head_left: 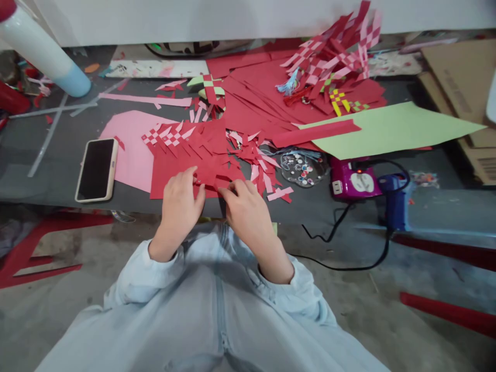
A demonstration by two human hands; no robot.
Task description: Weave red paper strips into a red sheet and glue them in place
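My left hand (pixel 180 207) rests over the front of a red paper sheet (pixel 163 175). Its fingers and thumb hold a small red paper piece (pixel 198 181) with a dot on it, partly hidden by the fingers. Opposite, my right hand (pixel 251 211) is closed, its thumb and fingertips pinching a red paper strip (pixel 222 182) at the right of that piece. Just beyond my hands, woven red-and-pink checkered paper pieces (pixel 172 136) lie in a row on the sheet. Loose red and pink paper scraps (pixel 261 163) are heaped beside my right hand.
A phone (pixel 96 170) lies left, by pink paper (pixel 134 139). To the right are a clear dish of beads (pixel 304 168), a purple power block (pixel 354 181), a blue glue gun (pixel 396 201) with cables, green paper (pixel 403 126) and cardboard (pixel 457 77). Woven strips (pixel 329 54) pile up behind.
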